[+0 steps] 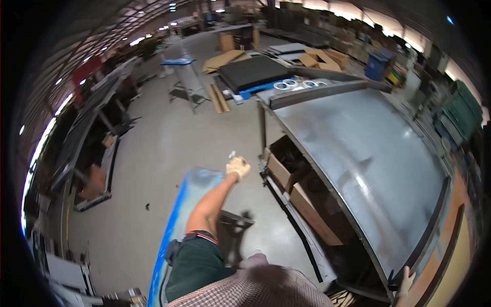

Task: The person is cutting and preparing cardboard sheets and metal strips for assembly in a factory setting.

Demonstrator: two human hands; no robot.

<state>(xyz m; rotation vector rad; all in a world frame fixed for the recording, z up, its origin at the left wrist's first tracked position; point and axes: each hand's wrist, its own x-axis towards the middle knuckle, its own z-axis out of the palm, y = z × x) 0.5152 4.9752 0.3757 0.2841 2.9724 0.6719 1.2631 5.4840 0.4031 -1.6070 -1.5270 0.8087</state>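
My left arm reaches out over the floor, past the end of a long blue-edged work surface (176,225). On my left hand (238,168) is a pale glove. Its fingers are closed, and a small whitish thing (232,154) sticks out beyond them, too small to name. At the lower right, my right hand (406,282), also pale-gloved, is by the near corner of a large metal-topped table (368,153). Part of its fingers shows, stretched upward beside the table's edge. A small dark object (392,277) lies close to that hand; I cannot tell whether they touch.
Cardboard boxes (314,212) stand beneath the metal table. Ahead are a dark stack of sheets (255,74), white rolls (285,84) and a sawhorse-like stand (188,84). Metal racks (97,128) run along the left. A blue bin (378,64) stands at the far right.
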